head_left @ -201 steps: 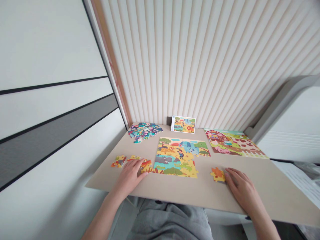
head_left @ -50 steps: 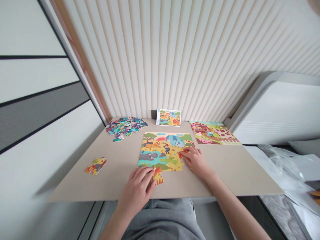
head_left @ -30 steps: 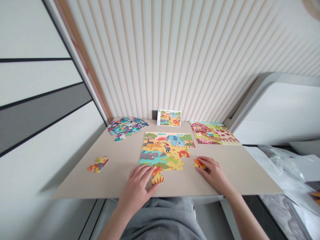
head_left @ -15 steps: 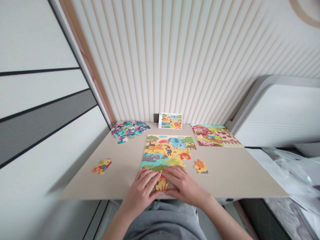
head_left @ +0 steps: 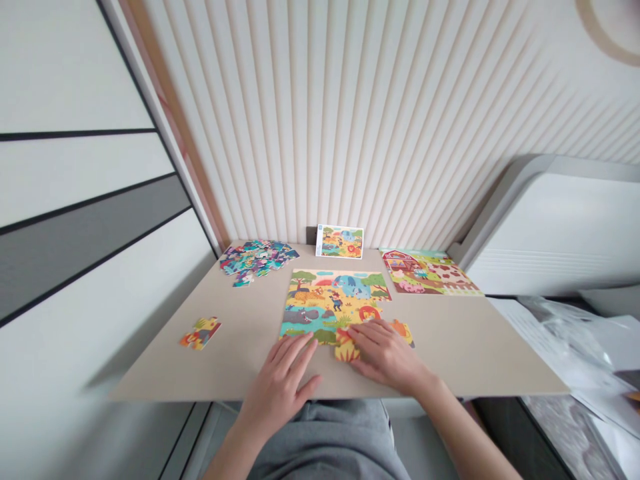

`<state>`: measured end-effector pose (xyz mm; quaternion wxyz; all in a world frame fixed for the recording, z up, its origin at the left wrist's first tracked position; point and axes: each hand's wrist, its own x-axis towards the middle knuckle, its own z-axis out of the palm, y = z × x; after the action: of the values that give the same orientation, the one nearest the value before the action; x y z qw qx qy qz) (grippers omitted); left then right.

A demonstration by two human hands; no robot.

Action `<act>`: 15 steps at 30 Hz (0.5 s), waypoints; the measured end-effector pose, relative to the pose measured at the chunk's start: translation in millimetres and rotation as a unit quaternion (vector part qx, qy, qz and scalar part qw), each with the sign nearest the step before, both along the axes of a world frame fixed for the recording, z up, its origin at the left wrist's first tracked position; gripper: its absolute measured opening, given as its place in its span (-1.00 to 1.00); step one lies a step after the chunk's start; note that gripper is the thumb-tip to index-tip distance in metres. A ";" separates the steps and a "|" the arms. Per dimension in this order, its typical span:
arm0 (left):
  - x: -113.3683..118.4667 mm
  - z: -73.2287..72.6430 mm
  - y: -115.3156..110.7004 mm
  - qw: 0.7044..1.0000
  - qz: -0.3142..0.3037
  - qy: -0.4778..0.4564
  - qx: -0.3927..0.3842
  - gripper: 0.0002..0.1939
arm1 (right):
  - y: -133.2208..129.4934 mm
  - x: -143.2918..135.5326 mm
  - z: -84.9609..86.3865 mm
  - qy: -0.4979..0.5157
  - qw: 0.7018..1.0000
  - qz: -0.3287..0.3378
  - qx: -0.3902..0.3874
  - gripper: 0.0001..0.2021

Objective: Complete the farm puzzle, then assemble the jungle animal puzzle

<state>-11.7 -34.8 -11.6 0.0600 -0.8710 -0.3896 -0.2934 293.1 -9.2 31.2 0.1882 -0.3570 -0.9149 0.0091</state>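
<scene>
A partly assembled animal jigsaw puzzle (head_left: pixel 310 300) lies flat in front of me, with an elephant, hippo and lion on it. My right hand (head_left: pixel 387 350) grips a yellow puzzle piece (head_left: pixel 345 350) with orange leaves, fingers on top and thumb at its lower edge. That piece is at the puzzle's lower right edge; whether they touch I cannot tell. Fingers apart, my left hand (head_left: pixel 285 373) rests with its fingertips at the puzzle's lower left edge. An orange and yellow puzzle piece (head_left: pixel 404 331) shows partly behind my right hand.
Left on the table (head_left: pixel 165 373) lies a joined lion piece (head_left: pixel 201 333). A pile of blue and purple pieces (head_left: pixel 257 260) is at the back left. A picture card (head_left: pixel 340 241) leans on the ribbed wall. A farm puzzle (head_left: pixel 430 272) lies at the back right.
The leafy yellow piece has moved right and slightly away from me in my right hand. My left hand has stayed almost in place, its fingers now away from that piece.
</scene>
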 end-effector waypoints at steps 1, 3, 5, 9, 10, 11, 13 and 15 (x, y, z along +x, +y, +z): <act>0.5 -1.5 0.0 1.000 0.008 -0.003 0.001 -0.42 | 3.4 12.0 2.7 -0.003 1.000 -0.026 0.001 -0.49; 1.9 -3.9 0.1 1.000 0.011 0.000 0.000 -0.43 | 9.8 34.8 5.4 -0.009 0.998 -0.063 -0.002 -0.51; 3.1 -4.8 0.1 1.000 0.006 0.008 -0.004 -0.44 | 14.1 51.8 4.4 -0.017 0.996 -0.083 -0.011 -0.53; 3.8 -3.4 -0.1 1.000 0.005 0.005 -0.008 -0.46 | 14.9 62.9 -2.6 -0.024 0.995 -0.091 -0.025 -0.55; 3.7 -2.7 -0.2 1.000 0.003 0.001 -0.009 -0.47 | 14.2 62.5 -4.4 -0.021 0.995 -0.092 -0.027 -0.54; 3.7 -1.9 -0.3 1.000 0.001 -0.003 -0.009 -0.47 | 13.5 61.7 -6.1 -0.019 0.995 -0.093 -0.027 -0.54; 3.7 -0.2 -0.5 1.000 0.000 -0.005 -0.010 -0.49 | 12.0 60.2 -9.0 -0.016 0.995 -0.092 -0.025 -0.55; 4.0 1.1 -0.4 1.000 0.002 -0.003 -0.011 -0.50 | 10.4 60.0 -10.9 -0.013 0.996 -0.087 -0.017 -0.56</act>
<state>-7.7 -35.2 -10.6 0.0500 -0.8698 -0.3949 -0.2915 353.1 1.3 20.4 0.1702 -0.4388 -0.8823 0.0035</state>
